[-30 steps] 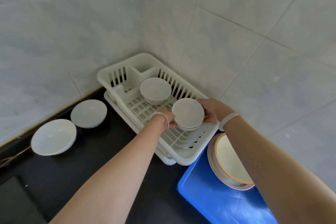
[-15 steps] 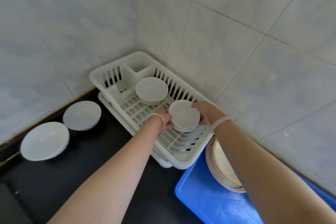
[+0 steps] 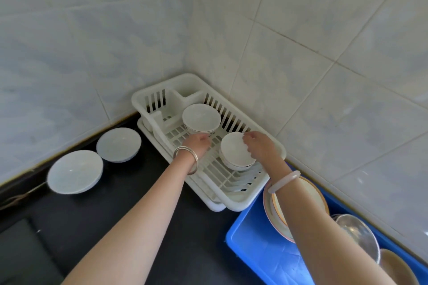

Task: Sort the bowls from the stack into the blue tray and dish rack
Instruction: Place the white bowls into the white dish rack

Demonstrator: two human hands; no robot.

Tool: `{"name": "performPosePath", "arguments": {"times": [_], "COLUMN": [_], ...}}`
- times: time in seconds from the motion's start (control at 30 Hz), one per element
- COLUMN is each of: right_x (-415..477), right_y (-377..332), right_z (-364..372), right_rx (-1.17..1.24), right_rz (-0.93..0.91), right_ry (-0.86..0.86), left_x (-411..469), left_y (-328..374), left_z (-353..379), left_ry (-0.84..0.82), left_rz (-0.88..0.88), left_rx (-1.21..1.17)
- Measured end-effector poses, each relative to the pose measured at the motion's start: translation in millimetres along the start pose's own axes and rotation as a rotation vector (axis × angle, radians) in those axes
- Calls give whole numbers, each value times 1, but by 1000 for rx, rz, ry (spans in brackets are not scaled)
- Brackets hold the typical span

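A white dish rack stands in the tiled corner. Two short stacks of upturned white bowls sit in it: one at the far end, one nearer. My left hand hovers just left of the near stack, off the bowls, fingers loosely curled and holding nothing. My right hand is over that stack's right rim with fingers spread; I cannot tell if it touches. The blue tray lies at the lower right, with leaning cream plates partly hidden by my right forearm.
Two upturned white bowls rest on the black counter at the left, one nearer the rack and one further out. A metal bowl and a beige bowl sit in the tray's right part. Tiled walls close off the back and right.
Both hands have let go of the near bowl stack, which now rests in the rack. My left hand has drawn away to the left; my right hand's fingers have opened above it.
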State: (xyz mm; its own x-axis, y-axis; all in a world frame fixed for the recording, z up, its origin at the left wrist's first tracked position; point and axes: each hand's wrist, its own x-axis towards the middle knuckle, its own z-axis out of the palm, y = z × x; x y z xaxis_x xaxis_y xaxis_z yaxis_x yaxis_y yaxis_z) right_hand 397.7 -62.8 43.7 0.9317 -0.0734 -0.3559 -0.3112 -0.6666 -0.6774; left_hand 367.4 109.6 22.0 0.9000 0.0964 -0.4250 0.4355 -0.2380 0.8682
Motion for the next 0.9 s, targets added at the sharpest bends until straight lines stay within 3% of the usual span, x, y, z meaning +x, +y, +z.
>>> {"name": "performPosePath", "arguments": {"times": [0.2, 0.4, 0.53, 0.7, 0.9], "right_x": [-54, -68, -56, -33, -16], "right_y": [-45, -67, -74, -93, -102], "right_z": [63, 159, 211, 252, 279], "right_rx": [210, 163, 42, -46, 226], "right_rz": [-127, -48, -46, -79, 140], "right_ry": [-147, -370, -370, -392, -407], "left_x": [-54, -81, -84, -76, -63], "left_y": [-46, -116, -153, -184, -202], "left_z": [-62, -114, -144, -173, -188], "left_ry": [279, 594, 801, 892, 854], "left_rz": [88, -74, -169, -239, -311], "left_rx": [16, 145, 81, 60, -291]}}
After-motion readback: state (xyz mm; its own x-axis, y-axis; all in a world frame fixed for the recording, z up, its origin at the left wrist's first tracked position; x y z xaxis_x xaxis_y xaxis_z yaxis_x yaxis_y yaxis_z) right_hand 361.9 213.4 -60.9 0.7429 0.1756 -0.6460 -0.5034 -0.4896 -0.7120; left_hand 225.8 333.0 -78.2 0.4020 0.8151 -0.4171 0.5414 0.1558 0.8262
